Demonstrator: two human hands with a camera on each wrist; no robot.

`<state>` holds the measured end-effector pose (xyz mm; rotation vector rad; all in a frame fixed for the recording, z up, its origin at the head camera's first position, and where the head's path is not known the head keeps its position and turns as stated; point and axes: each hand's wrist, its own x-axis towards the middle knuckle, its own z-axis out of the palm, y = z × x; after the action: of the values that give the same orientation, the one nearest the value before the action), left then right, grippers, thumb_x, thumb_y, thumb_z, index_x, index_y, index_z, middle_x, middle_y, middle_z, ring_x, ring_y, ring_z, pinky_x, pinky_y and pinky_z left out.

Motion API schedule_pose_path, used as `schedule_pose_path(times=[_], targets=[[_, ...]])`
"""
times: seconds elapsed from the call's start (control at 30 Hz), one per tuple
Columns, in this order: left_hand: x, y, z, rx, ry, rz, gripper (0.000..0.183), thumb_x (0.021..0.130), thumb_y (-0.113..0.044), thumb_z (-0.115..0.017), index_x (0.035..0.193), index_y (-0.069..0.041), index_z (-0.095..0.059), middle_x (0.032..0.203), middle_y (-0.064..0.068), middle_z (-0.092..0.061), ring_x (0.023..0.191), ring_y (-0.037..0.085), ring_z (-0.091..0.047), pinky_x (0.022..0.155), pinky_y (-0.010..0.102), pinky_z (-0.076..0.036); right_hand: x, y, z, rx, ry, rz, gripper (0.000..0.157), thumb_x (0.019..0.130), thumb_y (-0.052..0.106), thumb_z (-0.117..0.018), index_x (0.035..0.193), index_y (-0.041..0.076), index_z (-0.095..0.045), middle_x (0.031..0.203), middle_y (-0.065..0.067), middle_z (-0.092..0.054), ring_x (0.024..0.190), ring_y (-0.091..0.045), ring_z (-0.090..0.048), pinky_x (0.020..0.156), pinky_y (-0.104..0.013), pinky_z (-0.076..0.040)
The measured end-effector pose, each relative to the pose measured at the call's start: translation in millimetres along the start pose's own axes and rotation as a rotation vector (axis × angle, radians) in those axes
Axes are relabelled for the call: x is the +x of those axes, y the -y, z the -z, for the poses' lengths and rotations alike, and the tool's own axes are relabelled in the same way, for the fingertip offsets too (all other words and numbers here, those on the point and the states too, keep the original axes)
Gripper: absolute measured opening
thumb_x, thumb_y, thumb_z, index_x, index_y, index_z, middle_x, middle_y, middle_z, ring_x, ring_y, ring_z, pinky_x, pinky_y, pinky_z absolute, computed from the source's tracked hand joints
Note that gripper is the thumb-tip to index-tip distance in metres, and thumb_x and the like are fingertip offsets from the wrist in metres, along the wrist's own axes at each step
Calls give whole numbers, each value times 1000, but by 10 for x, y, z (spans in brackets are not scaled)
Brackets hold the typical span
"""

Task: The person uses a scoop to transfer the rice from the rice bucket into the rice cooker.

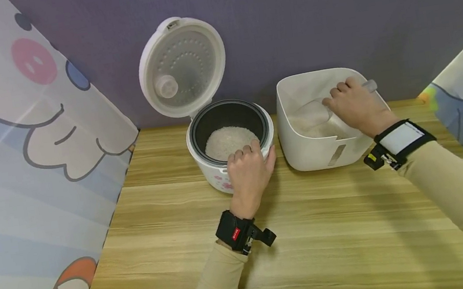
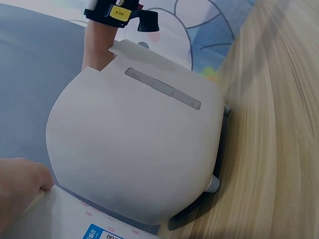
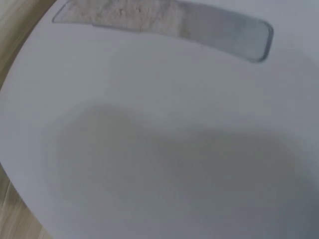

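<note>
My left hand [image 1: 247, 167] grips the front rim of a white rice cooker [image 1: 212, 171], fingers curled over the edge. White rice [image 1: 227, 141] lies in its dark inner pot [image 1: 227, 110], and the hinged lid [image 1: 201, 57] is raised. To the right, my right hand [image 1: 354, 105] holds a clear scoop [image 1: 310, 113] by its handle, inside a white rice bin [image 1: 306, 154]. The scoop's bowl is down at the rice in the bin. In the left wrist view, the bin [image 2: 129, 144] stands just beyond the cooker rim. The bin's outer wall [image 3: 149, 159] fills the right wrist view.
Cooker and bin stand side by side on a wood-grain table [image 1: 316, 241], near a grey-purple wall [image 1: 306, 15]. Cartoon-printed sheets [image 1: 20, 194] hang at both sides. The raised lid stands behind the cooker. The bin has a clear window strip [image 1: 336, 155] and small feet [image 2: 213, 184].
</note>
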<state>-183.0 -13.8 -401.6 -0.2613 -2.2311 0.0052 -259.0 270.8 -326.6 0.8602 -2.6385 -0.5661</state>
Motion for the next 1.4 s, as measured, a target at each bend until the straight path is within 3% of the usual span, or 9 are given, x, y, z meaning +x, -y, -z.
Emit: schedule_pose_path(times=[0.4, 0.63, 0.73, 1.0, 1.4], targets=[[10, -5, 13, -1, 6, -5, 43, 92, -52, -67, 76, -13, -64, 57, 0, -60, 49, 15, -60, 50, 28, -44, 15, 47, -8, 70, -69, 35, 15, 89, -6, -62, 98, 2, -70, 91, -23, -67, 89, -42, -64, 83, -51, -42], [5, -3, 18, 2, 6, -2, 43, 92, -53, -68, 76, -13, -64, 57, 0, -61, 49, 15, -60, 50, 28, -44, -2, 31, 61, 196, 47, 1, 28, 93, -10, -59, 112, 4, -74, 107, -22, -72, 102, -43, -66, 94, -55, -44], [3, 2, 21, 2, 5, 0, 43, 92, -52, -68, 77, -13, -65, 57, 0, -61, 49, 15, -60, 50, 28, -44, -16, 16, 69, 239, 50, 0, 32, 93, -12, -57, 114, 5, -75, 111, -22, -73, 105, -43, -66, 98, -56, -43], [-1, 1, 12, 2, -2, -2, 42, 91, -52, -69, 76, -13, -64, 56, 0, -60, 49, 15, -60, 50, 28, -44, -120, -11, 61, 287, -13, 28, 36, 88, -17, -62, 109, 7, -78, 107, -18, -75, 101, -41, -69, 95, -55, -46], [0, 1, 10, 1, 2, 1, 43, 93, -52, -67, 76, -13, -64, 56, 1, -60, 49, 16, -60, 50, 28, -44, -166, -119, 115, 427, 125, 40, 40, 76, -9, -82, 110, 11, -78, 110, -15, -76, 103, -41, -69, 89, -57, -44]])
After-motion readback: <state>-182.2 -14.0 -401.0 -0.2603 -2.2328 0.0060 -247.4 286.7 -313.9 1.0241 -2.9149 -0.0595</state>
